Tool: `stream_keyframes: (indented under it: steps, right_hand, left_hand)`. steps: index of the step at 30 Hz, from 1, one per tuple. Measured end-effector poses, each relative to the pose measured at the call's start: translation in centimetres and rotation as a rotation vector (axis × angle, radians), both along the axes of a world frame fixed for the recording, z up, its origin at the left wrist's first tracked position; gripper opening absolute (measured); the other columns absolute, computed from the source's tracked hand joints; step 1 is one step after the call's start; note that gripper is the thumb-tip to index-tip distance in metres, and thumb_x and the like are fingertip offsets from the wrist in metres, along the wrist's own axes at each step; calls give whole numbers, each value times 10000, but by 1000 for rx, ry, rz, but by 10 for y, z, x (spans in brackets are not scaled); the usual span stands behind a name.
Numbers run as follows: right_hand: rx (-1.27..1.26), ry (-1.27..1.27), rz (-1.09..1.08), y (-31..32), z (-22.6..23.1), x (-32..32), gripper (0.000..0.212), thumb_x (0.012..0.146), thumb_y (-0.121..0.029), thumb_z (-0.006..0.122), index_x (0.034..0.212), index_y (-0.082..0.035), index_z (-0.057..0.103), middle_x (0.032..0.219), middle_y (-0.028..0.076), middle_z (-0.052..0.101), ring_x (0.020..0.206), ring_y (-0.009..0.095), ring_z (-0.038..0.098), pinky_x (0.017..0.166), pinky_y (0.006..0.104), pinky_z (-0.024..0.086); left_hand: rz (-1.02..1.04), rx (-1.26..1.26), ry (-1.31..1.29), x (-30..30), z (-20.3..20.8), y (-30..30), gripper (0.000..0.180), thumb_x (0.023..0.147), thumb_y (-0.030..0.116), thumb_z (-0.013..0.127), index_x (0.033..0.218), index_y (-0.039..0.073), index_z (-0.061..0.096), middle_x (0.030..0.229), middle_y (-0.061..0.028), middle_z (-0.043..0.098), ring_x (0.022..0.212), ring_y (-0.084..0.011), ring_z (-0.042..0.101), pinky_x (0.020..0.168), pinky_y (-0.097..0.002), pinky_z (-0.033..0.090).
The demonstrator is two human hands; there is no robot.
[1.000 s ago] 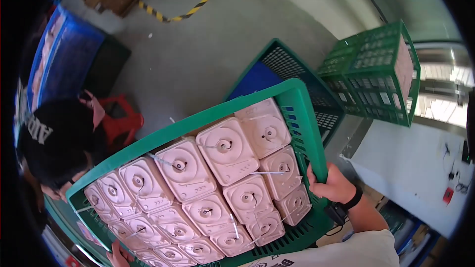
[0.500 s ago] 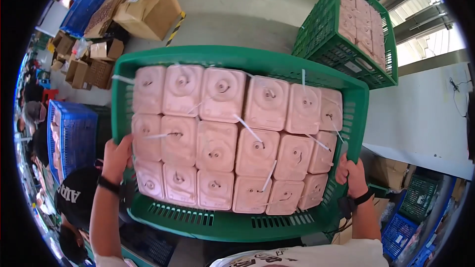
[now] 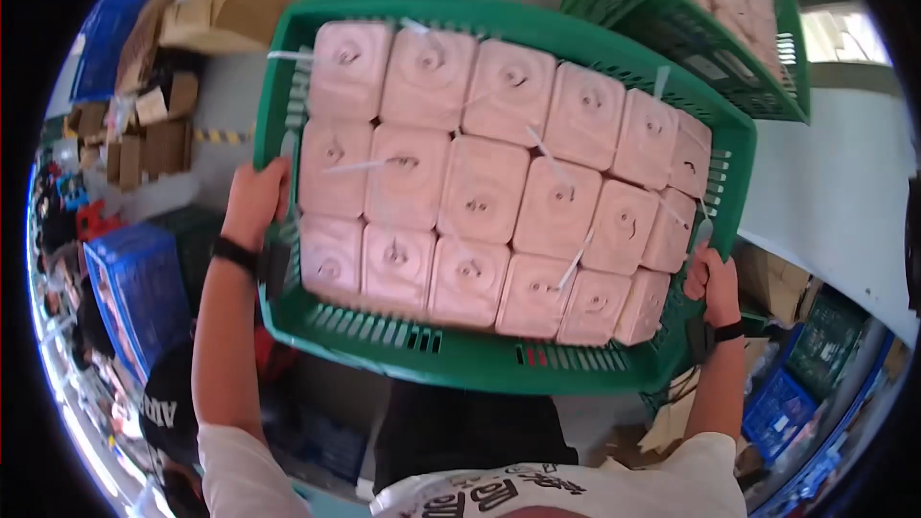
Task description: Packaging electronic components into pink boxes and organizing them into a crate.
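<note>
A large green plastic crate [image 3: 499, 10] fills the middle of the head view, held in front of my body. Inside, rows of pink, square, rounded blocks [image 3: 483, 190] sit side by side, each with a raised ring and a small dark mark on top. Several thin white strips [image 3: 353, 168] stick out from them. On the crate's left end wall, my left hand [image 3: 257, 200] is closed round the grip opening. My right hand [image 3: 712, 283] grips the right end the same way. Both hands have fingers partly hidden by the wall, and a dark band circles each wrist.
Beyond the far right corner stands another green crate [image 3: 614, 14] of pink blocks. Cardboard boxes [image 3: 230, 0] lie far left. A blue crate [image 3: 134, 278] and a person in a black cap [image 3: 168, 398] are at left. A white panel [image 3: 815, 192] and more crates [image 3: 820, 355] are at right.
The crate has moved up and to the right in the picture, with both hands still on it. More of my trousers and the floor show below it. The background has shifted too.
</note>
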State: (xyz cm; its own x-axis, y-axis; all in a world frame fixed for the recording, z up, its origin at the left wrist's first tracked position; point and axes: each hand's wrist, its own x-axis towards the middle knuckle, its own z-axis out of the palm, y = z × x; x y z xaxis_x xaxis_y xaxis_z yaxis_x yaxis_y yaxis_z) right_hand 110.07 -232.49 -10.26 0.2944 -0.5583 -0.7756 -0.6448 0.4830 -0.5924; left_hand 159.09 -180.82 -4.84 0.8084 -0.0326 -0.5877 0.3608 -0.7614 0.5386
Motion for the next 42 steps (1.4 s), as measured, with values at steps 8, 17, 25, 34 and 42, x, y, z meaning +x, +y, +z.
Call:
stream_keyframes:
  steps: [8, 17, 25, 34, 42]
  right_hand:
    - [-95, -17, -65, 205, -29, 97, 371, 1119, -330, 672, 857, -102, 543, 652, 42, 523, 507, 209, 558, 492, 370, 475]
    - [-392, 359, 6, 680, -121, 66, 391, 1076, -388, 707, 919, -34, 654, 737, 109, 654, 618, 249, 647, 613, 433, 589]
    - [-1, 475, -255, 1085, -225, 163, 363, 1040, -365, 757, 1068, -31, 619, 853, 129, 644, 750, 288, 668, 725, 474, 638]
    - [-142, 478, -29, 1331, -256, 297, 371, 1093, -394, 742, 1093, -44, 615, 896, 101, 645, 802, 296, 677, 819, 533, 673]
    - [-274, 570, 193, 1381, -206, 365, 374, 1126, -418, 703, 1084, -53, 631, 894, 103, 665, 818, 293, 701, 808, 502, 684]
  left_hand:
    - [-369, -144, -391, 97, -4, 187, 276, 1044, 157, 725, 1243, -30, 683, 1006, -197, 749, 960, -352, 759, 875, -447, 595]
    - [-322, -375, -281, 120, -48, 660, 496, 931, -33, 683, 1426, -16, 660, 1311, -254, 727, 1286, -473, 680, 1115, -504, 546]
    - [43, -644, -316, 151, -158, 1068, 587, 826, -142, 546, 1338, 17, 785, 1387, -187, 754, 1398, -410, 651, 1208, -494, 495]
    - [343, -668, -355, 195, -233, 1404, 613, 799, -159, 540, 1306, 50, 815, 1367, -168, 771, 1397, -410, 637, 1245, -505, 456]
    - [515, -634, -355, 192, -222, 1475, 625, 790, -188, 542, 1292, 58, 821, 1350, -164, 776, 1373, -401, 654, 1235, -507, 464]
